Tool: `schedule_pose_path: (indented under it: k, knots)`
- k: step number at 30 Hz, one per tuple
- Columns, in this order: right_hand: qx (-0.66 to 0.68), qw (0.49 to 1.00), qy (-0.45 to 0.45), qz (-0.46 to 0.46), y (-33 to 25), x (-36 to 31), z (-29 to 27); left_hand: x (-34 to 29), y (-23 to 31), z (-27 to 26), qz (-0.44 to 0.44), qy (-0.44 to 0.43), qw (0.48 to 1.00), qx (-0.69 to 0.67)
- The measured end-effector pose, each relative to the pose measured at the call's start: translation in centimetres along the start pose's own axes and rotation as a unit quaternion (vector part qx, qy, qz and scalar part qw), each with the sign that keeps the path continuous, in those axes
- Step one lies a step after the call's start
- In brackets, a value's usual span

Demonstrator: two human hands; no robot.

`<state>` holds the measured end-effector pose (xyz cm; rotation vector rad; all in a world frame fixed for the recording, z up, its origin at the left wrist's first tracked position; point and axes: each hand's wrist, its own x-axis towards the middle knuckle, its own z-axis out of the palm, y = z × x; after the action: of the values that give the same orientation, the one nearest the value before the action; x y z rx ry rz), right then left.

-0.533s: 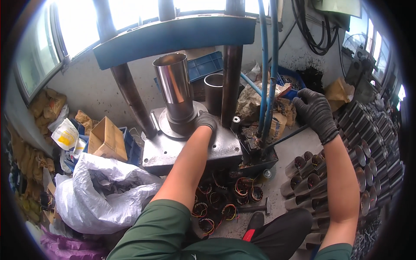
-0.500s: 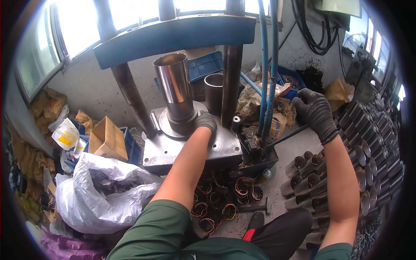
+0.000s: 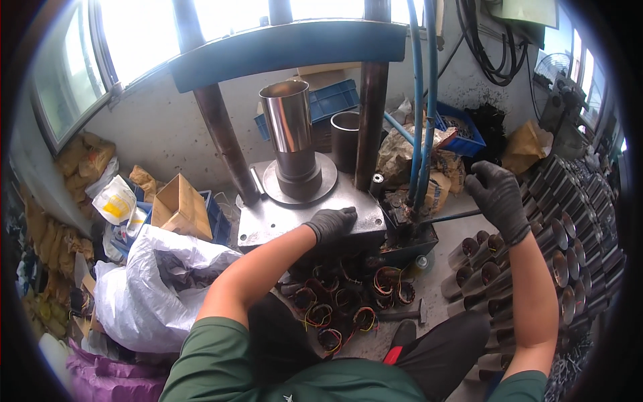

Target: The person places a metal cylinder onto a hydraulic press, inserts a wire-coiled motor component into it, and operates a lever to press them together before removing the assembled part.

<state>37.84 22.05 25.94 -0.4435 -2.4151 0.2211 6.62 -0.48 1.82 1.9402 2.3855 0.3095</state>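
Note:
My left hand (image 3: 333,225), in a dark glove, is over the front part of the press's metal bed (image 3: 268,228). Its fingers are bent and close together, with nothing visible in them. Behind it, a shiny metal tube (image 3: 287,120) stands upright on a dark stepped collar (image 3: 299,175), which rests on a round plate (image 3: 328,181). My right hand (image 3: 499,202), gloved too, is raised to the right of the press. Its fingers are loosely bent and apart. A dark rod (image 3: 455,216) runs from the press side to this hand's edge; whether they touch is hidden.
Steel columns (image 3: 224,141) and a blue crossbeam (image 3: 295,53) frame the bed. Another dark tube (image 3: 345,144) stands behind. Wired ring-shaped parts (image 3: 320,315) and a hammer (image 3: 408,313) lie below. Stacked tubes (image 3: 569,248) fill the right; a white sack (image 3: 140,295) sits left.
My left hand has left the tube's collar and come forward over the bed's front. My right hand and the rod's end beside it have moved lower. The view has shifted slightly.

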Motion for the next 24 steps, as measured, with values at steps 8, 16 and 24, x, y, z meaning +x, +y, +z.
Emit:
schedule_pose_path:
  k: [8,16,24]
  knots:
    - [0.011,0.998,-0.041,-0.042,-1.0,-8.9,-1.0,-3.9,6.4,2.7,0.168,0.032,0.981,-0.096]
    - [0.004,0.996,-0.086,0.002,-1.6,-9.2,-1.3,4.2,0.9,-2.1,-0.175,0.002,0.985,-0.01]
    - [-0.03,0.996,-0.089,-0.003,-1.8,-10.0,-2.0,7.1,0.5,-3.1,-0.253,-0.05,0.959,-0.116]
